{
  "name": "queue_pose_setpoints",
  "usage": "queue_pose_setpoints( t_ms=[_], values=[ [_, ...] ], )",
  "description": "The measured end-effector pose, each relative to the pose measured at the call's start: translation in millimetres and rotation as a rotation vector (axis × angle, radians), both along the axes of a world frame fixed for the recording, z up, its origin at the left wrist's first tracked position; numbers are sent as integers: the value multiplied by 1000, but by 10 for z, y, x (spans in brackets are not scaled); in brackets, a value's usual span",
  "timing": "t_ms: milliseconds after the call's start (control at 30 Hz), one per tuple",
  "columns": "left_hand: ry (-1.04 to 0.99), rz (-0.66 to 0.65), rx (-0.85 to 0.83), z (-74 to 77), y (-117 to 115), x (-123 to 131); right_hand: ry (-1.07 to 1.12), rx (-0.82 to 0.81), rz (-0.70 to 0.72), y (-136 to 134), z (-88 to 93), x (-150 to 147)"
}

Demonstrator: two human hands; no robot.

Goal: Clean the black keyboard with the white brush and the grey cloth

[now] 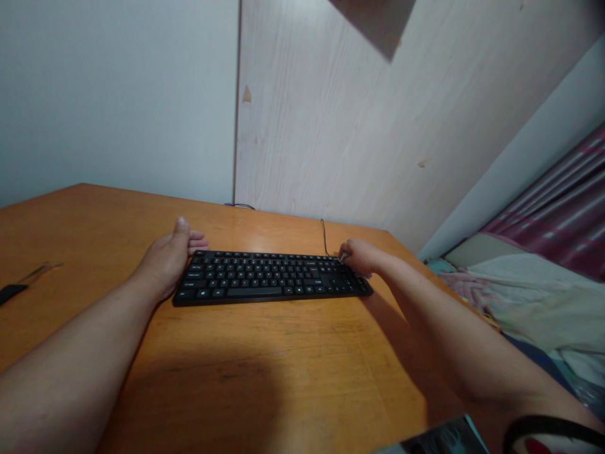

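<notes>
A black keyboard (265,277) lies on the wooden table, its long side running left to right. My left hand (170,255) is against the keyboard's left end, thumb raised and fingers stretched out past the far left corner. Over the number keys at the right end is my right hand (360,255), its fingers bent together. A bit of whitish, crumpled material, like a cloth or tissue, shows between and below those fingers; most of it is hidden. From the keyboard's back edge a thin black cable (324,236) runs toward the wall.
The table (265,359) meets a pale wooden panel (321,139) at the back. At far left lies a small dark object (13,292) with a thin strip. A dark printed box or booklet (444,438) pokes in at the bottom. Bedding (524,271) is at the right.
</notes>
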State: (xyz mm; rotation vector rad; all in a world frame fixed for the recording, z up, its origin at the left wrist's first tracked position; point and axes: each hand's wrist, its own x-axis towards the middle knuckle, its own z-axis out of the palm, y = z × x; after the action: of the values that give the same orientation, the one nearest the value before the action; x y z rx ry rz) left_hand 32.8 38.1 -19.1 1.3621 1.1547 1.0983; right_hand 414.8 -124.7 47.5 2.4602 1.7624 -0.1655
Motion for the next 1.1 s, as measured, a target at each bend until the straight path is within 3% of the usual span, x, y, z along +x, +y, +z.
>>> queue_pose_setpoints(
  t_ms=[533, 867, 1100],
  values=[
    [-21, -21, -2, -58, 72, -4, 7, -81, 48, -401, 71, -166],
    [-4, -31, 15, -97, 113, -42, 129, -136, 13, -647, 147, -273],
    [1, -26, 6, -31, 30, -22, 106, 57, -49, -464, 141, -32]
  ],
)
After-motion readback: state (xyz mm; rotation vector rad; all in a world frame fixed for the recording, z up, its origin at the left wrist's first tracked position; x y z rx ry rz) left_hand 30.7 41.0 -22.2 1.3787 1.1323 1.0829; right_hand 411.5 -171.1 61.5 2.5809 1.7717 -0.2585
